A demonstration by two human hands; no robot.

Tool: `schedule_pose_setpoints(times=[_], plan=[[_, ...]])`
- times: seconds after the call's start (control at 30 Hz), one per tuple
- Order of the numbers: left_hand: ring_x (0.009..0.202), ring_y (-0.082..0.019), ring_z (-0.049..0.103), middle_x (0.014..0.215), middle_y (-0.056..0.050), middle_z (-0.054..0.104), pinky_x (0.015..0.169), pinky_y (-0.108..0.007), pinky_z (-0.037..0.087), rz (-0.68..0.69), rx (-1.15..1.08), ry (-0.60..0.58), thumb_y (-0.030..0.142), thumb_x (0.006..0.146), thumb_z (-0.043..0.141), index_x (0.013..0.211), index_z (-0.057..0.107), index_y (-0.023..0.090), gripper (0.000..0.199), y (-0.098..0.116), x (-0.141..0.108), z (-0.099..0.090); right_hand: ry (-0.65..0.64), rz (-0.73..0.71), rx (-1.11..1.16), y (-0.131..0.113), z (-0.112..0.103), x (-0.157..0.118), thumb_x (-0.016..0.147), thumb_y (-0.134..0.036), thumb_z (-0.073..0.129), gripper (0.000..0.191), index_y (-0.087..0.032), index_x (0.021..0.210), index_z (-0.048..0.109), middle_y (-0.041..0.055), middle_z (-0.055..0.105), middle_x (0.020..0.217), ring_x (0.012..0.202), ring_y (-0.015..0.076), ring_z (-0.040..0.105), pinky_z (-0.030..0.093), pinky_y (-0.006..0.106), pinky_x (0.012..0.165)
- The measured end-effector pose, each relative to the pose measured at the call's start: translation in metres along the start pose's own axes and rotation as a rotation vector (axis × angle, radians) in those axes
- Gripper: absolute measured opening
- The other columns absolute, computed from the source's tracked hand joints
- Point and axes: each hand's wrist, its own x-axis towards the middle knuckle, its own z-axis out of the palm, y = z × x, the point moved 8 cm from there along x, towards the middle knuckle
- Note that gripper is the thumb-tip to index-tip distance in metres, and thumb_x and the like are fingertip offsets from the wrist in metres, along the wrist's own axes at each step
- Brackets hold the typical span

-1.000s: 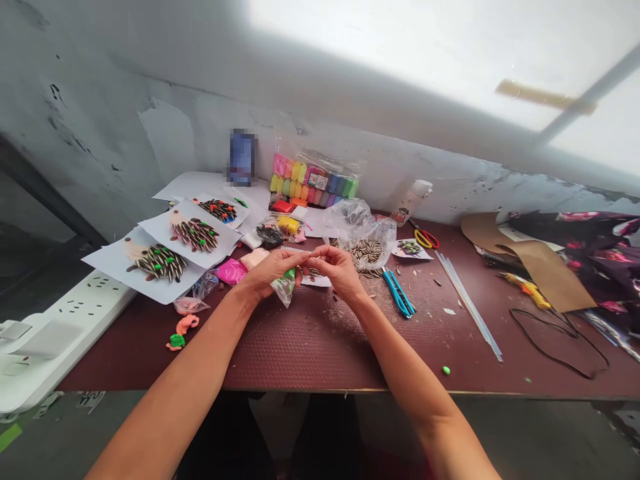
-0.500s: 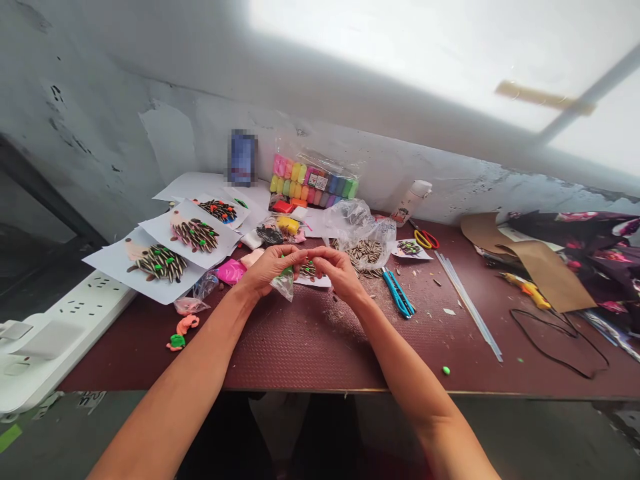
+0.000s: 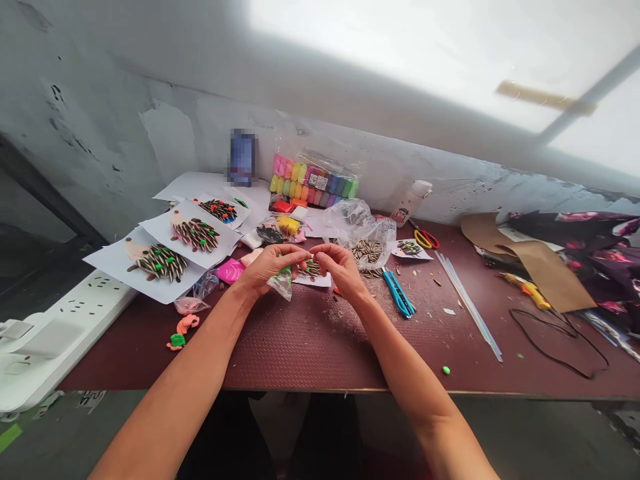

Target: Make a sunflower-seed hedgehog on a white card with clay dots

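My left hand (image 3: 265,268) is closed around a small clear plastic bag of green clay (image 3: 282,285), whose loose end hangs below the fingers. My right hand (image 3: 344,270) faces it, thumb and fingertips pinched together. Whatever is between those fingertips is too small to make out. The two sets of fingertips nearly meet. Below and behind them lies a white card (image 3: 315,281) bearing striped seeds and green bits, partly covered by my hands. Striped sunflower seeds (image 3: 367,251) fill an open plastic bag just beyond my right hand.
Seed-and-clay hedgehog cards (image 3: 165,263) overlap at left, beside a white power strip (image 3: 85,307). Blue-handled cutters (image 3: 397,293), scissors (image 3: 425,237) and clear sticks (image 3: 470,307) lie at right. A glue gun (image 3: 527,290) trails its cord. Packed coloured clay (image 3: 313,180) leans against the wall.
My right fingertips have drawn slightly away from the left ones, opening a small gap. The bag of green clay has shifted a little left. Things on the table stay in place.
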Motion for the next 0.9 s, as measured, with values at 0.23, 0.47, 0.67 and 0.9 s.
schedule_pose_setpoints(times=[0.23, 0.47, 0.67, 0.9], plan=[[0.049, -0.007, 0.055, 0.065, 0.001, 0.068, 0.05, -0.019, 0.045, 0.016, -0.014, 0.058, 0.029, 0.058, 0.09, 0.079, 0.072, 0.014, 0.031, 0.001, 0.0, -0.004, 0.015, 0.0, -0.008, 0.002, -0.004, 0.001, 0.079, -0.04, 0.068, 0.023, -0.019, 0.088, 0.072, -0.0048, 0.056, 0.062, 0.053, 0.0082, 0.042, 0.038, 0.024, 0.055], [0.047, -0.006, 0.052, 0.067, -0.002, 0.069, 0.045, -0.019, 0.042, 0.035, -0.07, 0.077, 0.042, 0.061, 0.091, 0.068, 0.067, 0.013, 0.038, 0.0, 0.002, -0.006, 0.011, 0.002, -0.03, 0.003, -0.005, 0.002, 0.08, -0.039, 0.067, 0.023, -0.018, 0.089, 0.072, -0.0063, 0.05, 0.056, 0.054, 0.0089, 0.042, 0.037, 0.025, 0.056], [0.048, -0.007, 0.054, 0.067, -0.001, 0.07, 0.047, -0.019, 0.042, 0.001, -0.06, 0.091, 0.035, 0.055, 0.094, 0.085, 0.076, 0.012, 0.042, -0.003, 0.002, -0.007, 0.02, 0.014, -0.025, 0.0, -0.007, 0.002, 0.079, -0.039, 0.068, 0.023, -0.018, 0.088, 0.072, -0.0053, 0.055, 0.06, 0.053, 0.0077, 0.043, 0.037, 0.023, 0.054], [0.046, -0.007, 0.052, 0.057, 0.002, 0.062, 0.047, -0.02, 0.043, 0.022, -0.085, 0.112, 0.041, 0.053, 0.095, 0.067, 0.065, 0.014, 0.042, -0.002, 0.002, -0.01, 0.055, 0.013, -0.016, 0.0, -0.011, 0.002, 0.077, -0.035, 0.067, 0.019, -0.018, 0.085, 0.073, -0.0053, 0.052, 0.056, 0.053, 0.0082, 0.041, 0.035, 0.023, 0.053]])
